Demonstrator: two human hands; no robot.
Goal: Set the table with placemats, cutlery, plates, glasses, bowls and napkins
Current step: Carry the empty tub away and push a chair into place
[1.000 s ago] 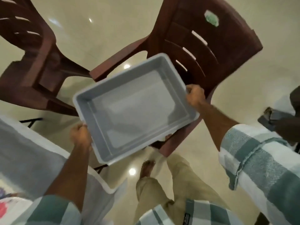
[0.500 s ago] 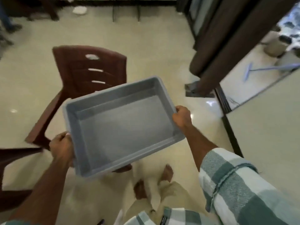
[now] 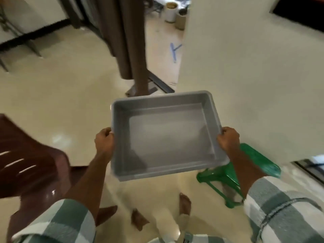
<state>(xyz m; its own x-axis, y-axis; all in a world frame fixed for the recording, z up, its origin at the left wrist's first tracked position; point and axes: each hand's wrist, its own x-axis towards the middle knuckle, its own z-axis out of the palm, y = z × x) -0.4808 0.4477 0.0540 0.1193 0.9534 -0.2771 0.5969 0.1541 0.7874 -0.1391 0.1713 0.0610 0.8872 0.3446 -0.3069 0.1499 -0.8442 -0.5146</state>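
Observation:
An empty grey plastic tub (image 3: 166,135) is carried level in front of me, above the floor. My left hand (image 3: 104,141) grips its left rim, fingers curled under the edge. My right hand (image 3: 228,138) grips the right rim the same way. Nothing lies inside the tub. No placemats, cutlery, plates, glasses, bowls or napkins are in view.
A dark red plastic chair (image 3: 29,165) stands at the lower left. A green plastic stool (image 3: 233,174) sits under the tub's right side, close to a cream wall (image 3: 245,67). A brown curtain (image 3: 128,35) hangs ahead beside a doorway. My bare feet (image 3: 184,202) are on the glossy floor.
I have turned to the right with the tub: the red chair slid to the lower left, and the wall, doorway and green stool came into view. Both hands kept their grip.

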